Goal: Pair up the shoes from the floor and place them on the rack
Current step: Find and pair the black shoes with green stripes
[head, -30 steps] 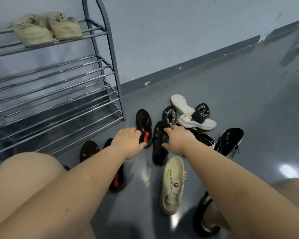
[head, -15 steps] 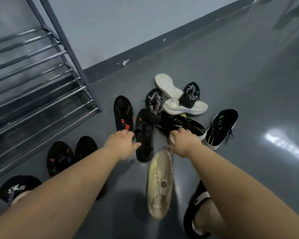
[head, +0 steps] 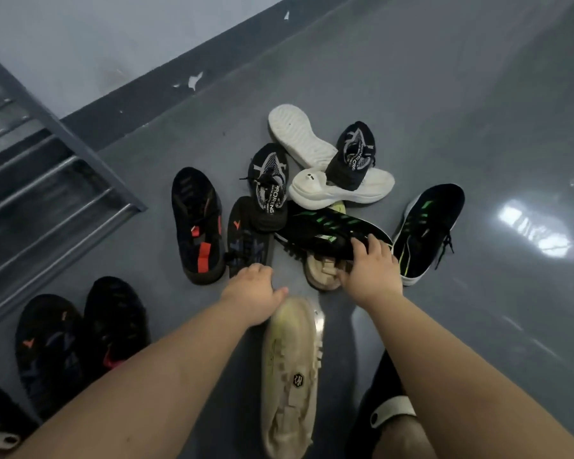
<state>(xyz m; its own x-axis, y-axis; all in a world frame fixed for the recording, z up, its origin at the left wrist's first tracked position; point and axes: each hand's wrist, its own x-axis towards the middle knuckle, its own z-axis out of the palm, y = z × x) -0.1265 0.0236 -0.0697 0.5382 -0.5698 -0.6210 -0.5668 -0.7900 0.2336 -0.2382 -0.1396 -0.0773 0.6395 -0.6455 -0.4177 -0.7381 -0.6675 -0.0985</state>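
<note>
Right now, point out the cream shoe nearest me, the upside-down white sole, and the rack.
cream shoe (head: 290, 376), head view, on its upper.
white sole (head: 297, 135), head view, mid-tread.
rack (head: 80, 190), head view, on a lower rail.

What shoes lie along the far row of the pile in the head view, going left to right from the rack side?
black shoe with red patches → black shoe with an orange mark → black shoe with white lettering → white-soled shoe lying on its side → black shoe with green stripes and a white edge.
</note>
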